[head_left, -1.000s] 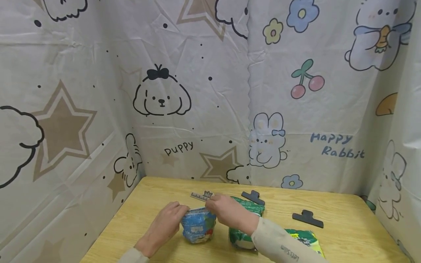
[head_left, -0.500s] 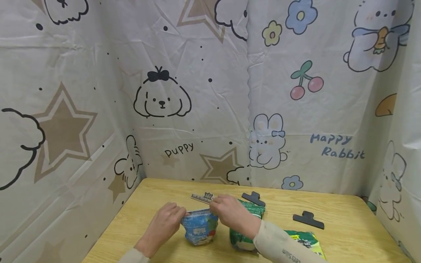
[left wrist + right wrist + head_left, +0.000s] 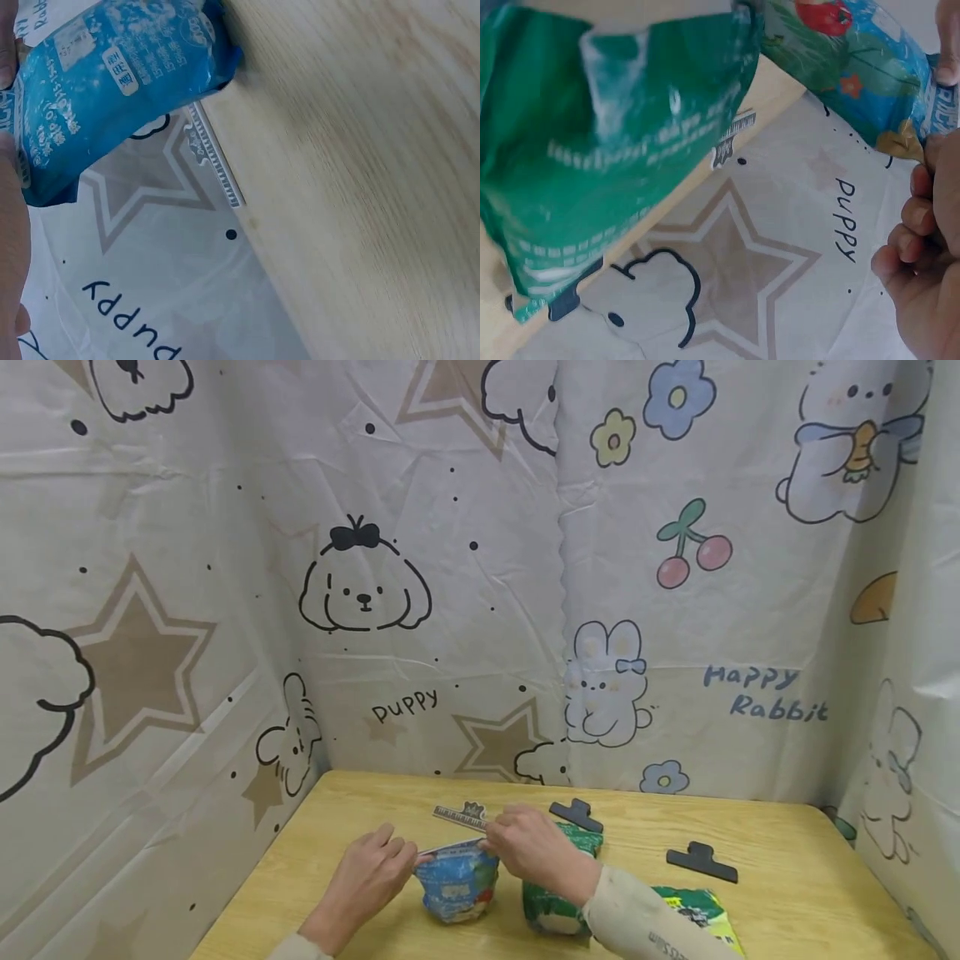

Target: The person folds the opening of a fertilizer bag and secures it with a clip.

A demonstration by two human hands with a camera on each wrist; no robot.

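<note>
A blue bag (image 3: 456,887) stands on the table between the two hands, its top edge stretched flat. The left hand (image 3: 367,878) pinches the left corner of that edge. At the right corner the right hand (image 3: 536,852) pinches it, its other fingers curled, as the right wrist view shows. Blue packaging (image 3: 112,82) fills the upper left of the left wrist view. A green bag (image 3: 555,914) stands just right of the blue one, partly behind the right forearm. Behind the blue bag lies a clip with a keyboard pattern (image 3: 459,816).
Two black clips (image 3: 576,815) (image 3: 702,862) lie at the back and right of the wooden table (image 3: 795,893). A green and yellow packet (image 3: 701,910) lies by the right sleeve. A printed cloth (image 3: 465,610) hangs around the back and sides.
The blue bag's top edge has been drawn tighter and now slants up toward the right. Both hands have shifted slightly, still pinching its corners; the left is a little lower.
</note>
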